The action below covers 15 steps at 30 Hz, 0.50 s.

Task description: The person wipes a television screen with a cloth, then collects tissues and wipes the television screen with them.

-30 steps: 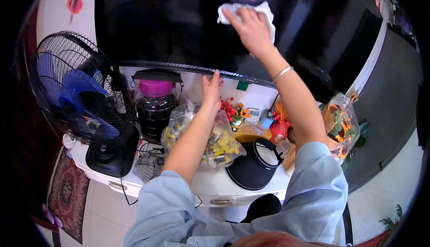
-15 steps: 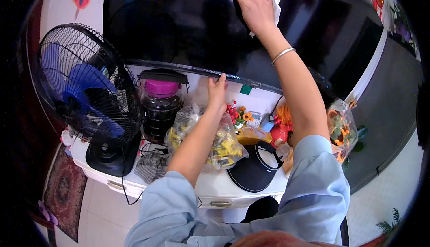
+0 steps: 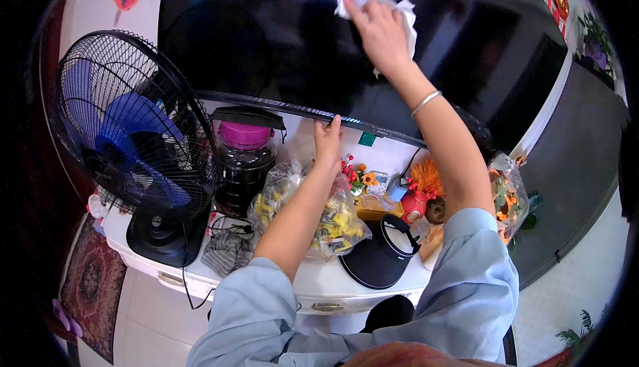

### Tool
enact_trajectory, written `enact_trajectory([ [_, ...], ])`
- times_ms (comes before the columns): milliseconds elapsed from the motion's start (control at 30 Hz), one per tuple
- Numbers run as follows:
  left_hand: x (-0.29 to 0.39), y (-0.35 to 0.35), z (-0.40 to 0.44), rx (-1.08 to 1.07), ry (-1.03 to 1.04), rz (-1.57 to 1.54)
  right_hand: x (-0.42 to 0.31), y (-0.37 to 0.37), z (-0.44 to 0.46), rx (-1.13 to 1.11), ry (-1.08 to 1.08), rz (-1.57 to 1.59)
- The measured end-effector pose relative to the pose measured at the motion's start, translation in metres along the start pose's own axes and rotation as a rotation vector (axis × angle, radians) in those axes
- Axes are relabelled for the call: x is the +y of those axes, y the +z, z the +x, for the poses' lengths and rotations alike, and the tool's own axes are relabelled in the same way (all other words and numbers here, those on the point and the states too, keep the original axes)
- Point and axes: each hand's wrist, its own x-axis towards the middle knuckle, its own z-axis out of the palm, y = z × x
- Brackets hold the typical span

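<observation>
My right hand (image 3: 386,34) presses a crumpled white cloth (image 3: 409,15) against the dark screen of a large television (image 3: 266,41). Its fingers lie over the cloth, so part of it is hidden. Lower down, my left hand (image 3: 328,142) grips the television's bottom edge (image 3: 293,106), with fingertips on the frame. Below the left forearm sits a clear plastic bag of small yellow packets (image 3: 336,224), partly covered by that arm.
A black fan with blue blades (image 3: 133,127) stands left on the white cabinet (image 3: 319,280). Nearby are a dark jar with a purple lid (image 3: 245,167), a black visor (image 3: 379,260), a grey cloth (image 3: 227,252) and a red ornament (image 3: 414,206). Wrapped flowers (image 3: 509,197) are at right.
My right hand and the cloth have slid slightly downward on the screen. My left hand stays at the bottom edge. The whole view has shifted a little.
</observation>
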Motion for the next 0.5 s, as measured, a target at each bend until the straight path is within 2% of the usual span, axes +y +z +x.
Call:
enact_trajectory([
  [100,0.005,0.003,-0.004,0.009,-0.006,0.001,0.015,-0.004,0.003,0.001,-0.119,-0.021],
  [167,0.009,0.006,-0.008,0.015,0.002,-0.007,0.029,-0.004,0.031,-0.029,-0.079,-0.100],
  [200,0.010,0.007,-0.010,0.012,0.012,-0.016,0.035,0.005,0.044,0.125,-0.063,-0.028],
  [333,0.010,0.009,-0.010,0.012,0.032,-0.022,0.004,0.004,0.051,0.035,0.049,-0.049],
  [433,0.008,0.011,-0.010,0.029,0.048,-0.057,-0.032,-0.002,0.014,-0.090,-0.160,0.131],
  [500,0.003,0.005,-0.005,0.012,0.030,-0.020,-0.039,-0.002,0.024,-0.064,-0.268,0.121],
])
